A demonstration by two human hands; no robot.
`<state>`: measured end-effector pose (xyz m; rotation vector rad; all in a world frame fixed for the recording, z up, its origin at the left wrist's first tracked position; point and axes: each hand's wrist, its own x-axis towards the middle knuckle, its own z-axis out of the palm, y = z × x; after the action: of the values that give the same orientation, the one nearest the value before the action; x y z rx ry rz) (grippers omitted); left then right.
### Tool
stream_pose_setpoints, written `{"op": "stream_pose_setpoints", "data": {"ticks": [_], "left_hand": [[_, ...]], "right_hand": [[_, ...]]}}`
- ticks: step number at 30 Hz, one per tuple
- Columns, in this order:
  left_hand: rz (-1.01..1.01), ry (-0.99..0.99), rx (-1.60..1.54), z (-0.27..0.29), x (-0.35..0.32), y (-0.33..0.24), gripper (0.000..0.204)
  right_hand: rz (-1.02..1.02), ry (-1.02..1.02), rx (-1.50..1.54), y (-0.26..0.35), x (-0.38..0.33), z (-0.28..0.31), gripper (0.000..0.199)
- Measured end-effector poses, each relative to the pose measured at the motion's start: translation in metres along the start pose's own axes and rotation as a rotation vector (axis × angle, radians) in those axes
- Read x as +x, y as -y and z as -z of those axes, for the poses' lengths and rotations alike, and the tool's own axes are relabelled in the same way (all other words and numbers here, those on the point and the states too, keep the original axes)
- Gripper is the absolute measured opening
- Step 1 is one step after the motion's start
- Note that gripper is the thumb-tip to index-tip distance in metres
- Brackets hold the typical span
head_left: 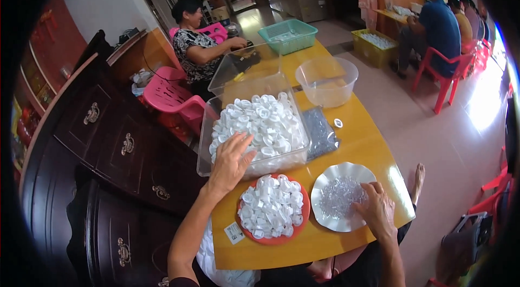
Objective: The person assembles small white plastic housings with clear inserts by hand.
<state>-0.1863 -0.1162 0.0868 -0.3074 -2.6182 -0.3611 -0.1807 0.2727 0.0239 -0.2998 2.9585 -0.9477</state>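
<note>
My left hand rests over the near left edge of a clear plastic bin, its fingers stretched over a heap of small white plastic parts. Nothing shows in its grip. On the right, my right hand reaches over the rim of a white wavy-edged plate. Its thumb and fingers are curved but apart, beside a pile of small clear pieces; the inner fingertips are partly hidden. Between my arms, a round red plate carries more white parts.
A bag of grey pieces, a single white part and a clear tub stand beyond on the yellow table. A green basket is farther off. Across the table sits a co-worker; dark drawers flank the left.
</note>
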Motion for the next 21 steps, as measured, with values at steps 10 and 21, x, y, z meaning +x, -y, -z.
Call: {"op": "stream_pose_setpoints", "data": {"ticks": [10, 21], "left_hand": [[0.008, -0.051, 0.169, -0.014, 0.000, -0.005, 0.038], [0.018, -0.105, 0.166, -0.015, 0.000, -0.004, 0.038]], "right_hand": [[0.004, 0.048, 0.082, 0.011, 0.021, -0.009, 0.036], [0.096, 0.062, 0.183, 0.020, 0.010, -0.009, 0.023]]}}
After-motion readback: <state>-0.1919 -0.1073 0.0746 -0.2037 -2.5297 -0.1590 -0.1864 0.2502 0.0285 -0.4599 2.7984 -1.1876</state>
